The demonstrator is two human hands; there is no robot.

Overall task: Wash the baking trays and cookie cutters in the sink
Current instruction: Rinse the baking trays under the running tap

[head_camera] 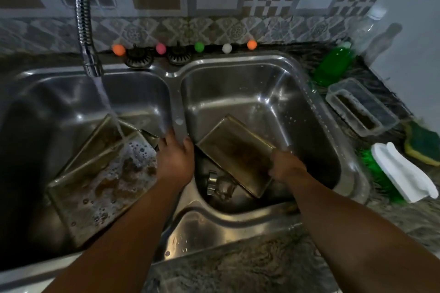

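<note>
Double sink, trays soaking and in hand.

Left basin (71,93): two trays stacked at a tilt, the top tray (102,183) holding brown foamy water; the tap (83,19) runs onto its far edge; the lower tray (104,131) shows behind it. Right basin (273,93): a third tray (235,152), tilted, with a metal cutter (211,182) lying on the floor just beside it. Left hand (175,154): laid on the divider between basins, fingers spread and relaxed, grasping nothing, thumb near the third tray's corner. Right hand (284,166): curled round the third tray's right edge, gripping it. Counter, right: green bottle (333,64), clear tub (362,107), sponge (423,145), brush (400,171). Back ledge: five coloured balls (199,46).
</note>
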